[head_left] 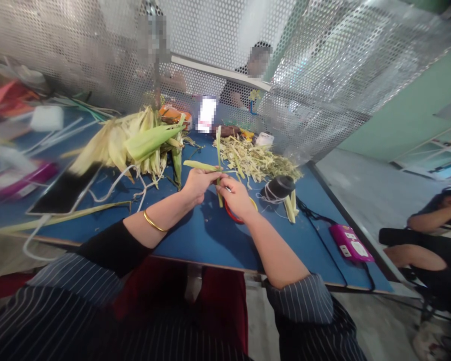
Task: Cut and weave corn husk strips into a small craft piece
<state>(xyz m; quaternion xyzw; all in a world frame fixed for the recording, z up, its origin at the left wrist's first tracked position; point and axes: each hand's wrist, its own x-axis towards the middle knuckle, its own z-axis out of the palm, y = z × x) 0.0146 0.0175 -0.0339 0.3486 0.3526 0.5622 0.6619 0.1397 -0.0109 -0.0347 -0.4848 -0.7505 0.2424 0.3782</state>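
Over the blue table, my left hand (198,186) pinches pale green corn husk strips (201,165) that cross each other. One strip points left and another stands upright above the fingers. Close beside it, my right hand (236,194) is closed on the same crossed strips, and a strip end hangs below its fingers. Something small and shiny shows at the right fingers; I cannot tell what it is. Under the right wrist lies a round red and yellow thing (233,214), partly hidden. A black spool of pale thread (278,188) is to the right of my hands.
A large bundle of corn husks (146,143) lies to the left, near a phone (65,189) with a white cable. Behind my hands is a heap of husk shreds (251,155). A purple packet (351,243) sits at the right edge. Perforated metal sheeting (315,85) stands behind the table.
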